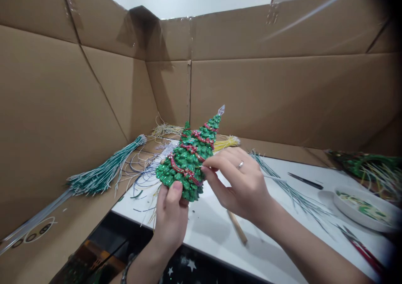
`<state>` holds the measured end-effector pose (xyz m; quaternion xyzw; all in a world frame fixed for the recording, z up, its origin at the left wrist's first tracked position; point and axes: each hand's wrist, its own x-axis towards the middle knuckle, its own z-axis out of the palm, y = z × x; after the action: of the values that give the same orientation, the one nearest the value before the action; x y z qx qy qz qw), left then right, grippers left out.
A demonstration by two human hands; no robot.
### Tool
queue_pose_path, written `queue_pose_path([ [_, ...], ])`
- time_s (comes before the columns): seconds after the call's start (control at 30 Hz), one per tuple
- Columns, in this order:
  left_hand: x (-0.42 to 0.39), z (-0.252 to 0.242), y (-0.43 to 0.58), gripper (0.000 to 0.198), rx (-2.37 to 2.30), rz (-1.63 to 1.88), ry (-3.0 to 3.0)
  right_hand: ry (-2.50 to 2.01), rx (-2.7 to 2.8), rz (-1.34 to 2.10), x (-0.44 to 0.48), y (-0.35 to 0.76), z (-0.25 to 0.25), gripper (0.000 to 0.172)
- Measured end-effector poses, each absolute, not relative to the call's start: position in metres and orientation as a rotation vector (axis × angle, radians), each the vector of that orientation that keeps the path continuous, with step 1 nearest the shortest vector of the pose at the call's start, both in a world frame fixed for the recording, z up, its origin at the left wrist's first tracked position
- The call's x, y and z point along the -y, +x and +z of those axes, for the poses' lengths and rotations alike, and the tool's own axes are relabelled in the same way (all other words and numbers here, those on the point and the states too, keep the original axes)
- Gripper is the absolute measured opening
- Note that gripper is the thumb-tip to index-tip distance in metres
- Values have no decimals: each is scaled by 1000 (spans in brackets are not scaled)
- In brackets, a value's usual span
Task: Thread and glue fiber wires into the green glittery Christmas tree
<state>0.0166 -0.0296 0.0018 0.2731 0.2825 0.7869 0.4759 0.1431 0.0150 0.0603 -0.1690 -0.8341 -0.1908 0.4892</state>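
Observation:
My left hand (172, 217) grips a green glittery Christmas tree figurine (191, 158) by its lower edge, with the thumb on the front. Red garlands wind around the tree, a smaller treetop stands at its left, and a clear pointed piece (221, 110) crowns the tall one. The tree is held tilted to the right above the table. With thumb and index finger pinched, my right hand (240, 183) touches the tree's right side. A tiny pale tip shows at those fingertips, too small to name. Behind that hand, a thin white strand (276, 177) sticks out to the right.
Cardboard walls (282, 95) enclose the white table (213, 238). Bundles of green wires (103, 171) and yellow wires (228, 143) lie around. At right are loose green wires (292, 192), black tweezers (305, 181), a white bowl (342, 206) and a red-handled tool (361, 248). A wooden stick (238, 228) lies in front.

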Motion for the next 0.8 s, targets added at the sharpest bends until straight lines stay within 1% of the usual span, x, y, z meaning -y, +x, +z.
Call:
queue_pose_path([
  [0.17, 29, 2, 17, 51, -664, 1902, 695, -423, 1980, -578, -14, 141, 60, 22],
  [0.23, 30, 1, 18, 50, -644, 1883, 716, -446, 1956, -583, -12, 140, 60, 25],
  [0.47, 31, -11, 19, 47, -702, 1905, 796, -504, 1903, -510, -13, 136, 51, 24],
  [0.6, 32, -16, 18, 48, -728, 1882, 783, -426, 1809, -709, -14, 133, 45, 23],
  [0.7, 32, -11, 20, 48, -693, 1875, 754, -437, 1795, -865, -14, 133, 45, 24],
  [0.8, 30, -3, 22, 49, -667, 1903, 717, -455, 1845, -778, -18, 135, 47, 20],
])
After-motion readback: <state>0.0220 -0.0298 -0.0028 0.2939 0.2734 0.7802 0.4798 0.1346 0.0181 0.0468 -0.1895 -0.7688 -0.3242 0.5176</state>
